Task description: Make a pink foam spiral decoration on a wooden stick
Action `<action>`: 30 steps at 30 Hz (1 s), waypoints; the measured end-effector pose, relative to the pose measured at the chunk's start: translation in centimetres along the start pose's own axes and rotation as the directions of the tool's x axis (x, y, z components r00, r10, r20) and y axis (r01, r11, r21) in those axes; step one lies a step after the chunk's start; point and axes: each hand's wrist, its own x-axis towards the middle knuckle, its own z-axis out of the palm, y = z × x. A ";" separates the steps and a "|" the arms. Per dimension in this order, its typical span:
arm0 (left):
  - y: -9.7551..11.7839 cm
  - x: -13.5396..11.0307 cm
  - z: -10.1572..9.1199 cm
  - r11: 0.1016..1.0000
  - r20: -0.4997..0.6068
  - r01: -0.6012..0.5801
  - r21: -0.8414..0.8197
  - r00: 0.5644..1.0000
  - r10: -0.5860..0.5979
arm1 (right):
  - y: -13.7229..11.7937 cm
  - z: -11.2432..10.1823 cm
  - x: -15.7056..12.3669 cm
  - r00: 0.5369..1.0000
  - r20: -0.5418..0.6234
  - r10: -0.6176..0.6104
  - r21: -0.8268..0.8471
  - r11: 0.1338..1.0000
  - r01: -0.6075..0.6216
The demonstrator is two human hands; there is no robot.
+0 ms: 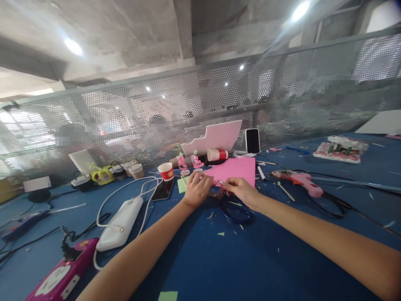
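Note:
Bright pink paper [239, 167] lies in front of me. My left hand [197, 191] is at its left edge, with the fingers bent over a narrow pink piece; the fingertips are partly hidden. Thumb and fingers of my right hand [240, 191] are pinched on the pink piece near the sheet's lower edge. Dark blue scissors [239, 215] lie on the table just below my right hand. A light green paper [182, 185] sits beside my left hand. Behind it stand small pink curled paper figures [197, 161] with green tops.
Left of my hands are a red paper cup [166, 171], a black phone [163, 190], a white power bank [120, 225] with a cable and a magenta power strip [65, 271]. A pink glue gun [302, 182] and its cord lie right. Paper scraps dot the blue table [200, 267].

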 end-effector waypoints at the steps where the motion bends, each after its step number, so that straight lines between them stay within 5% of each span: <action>1: -0.1 0.0 0.2 0.997 -0.035 0.081 -0.015 0.996 -0.081 | 0.0 -0.1 0.0 1.000 -0.018 -0.025 -0.028 0.999 0.025; 4: 0.0 -0.1 0.9 0.904 -0.078 0.377 -0.200 0.914 -0.398 | 0.0 -0.4 0.1 0.994 -0.075 -0.082 -0.110 0.991 0.073; 7: 0.6 0.0 1.7 0.571 0.163 0.645 -0.509 0.723 -0.671 | 0.2 -0.8 0.3 0.988 -0.083 -0.128 -0.226 0.968 0.106; 9: 1.1 0.2 2.1 0.368 0.355 0.730 -0.575 0.628 -0.692 | 0.4 -1.0 0.3 0.985 -0.056 -0.162 -0.303 0.943 0.138; 10: 1.3 0.2 2.2 0.322 0.419 0.748 -0.581 0.614 -0.669 | 0.4 -1.0 0.3 0.984 -0.037 -0.172 -0.332 0.931 0.150; 14: 1.7 0.5 2.1 0.357 0.491 0.759 -0.544 0.633 -0.599 | 0.3 -1.0 0.2 0.988 0.025 -0.149 -0.388 0.910 0.147; 19: 1.6 0.7 1.5 0.498 0.401 0.765 -0.408 0.640 -0.655 | -0.1 -0.7 0.4 0.995 0.096 -0.021 -0.212 0.976 0.041; 24: 2.2 0.6 1.1 0.798 0.159 0.555 -0.234 0.832 -0.532 | -0.7 -0.4 0.6 0.967 0.120 0.225 0.014 0.973 -0.228; 27: 2.7 0.4 0.7 0.940 0.056 0.322 -0.113 0.946 -0.318 | -1.1 -0.3 0.4 0.952 0.114 0.284 0.082 0.952 -0.294; 30: 2.8 0.5 0.2 0.999 0.016 0.026 0.038 1.000 -0.027 | -1.7 -0.5 0.2 0.932 0.155 0.328 0.192 0.915 -0.354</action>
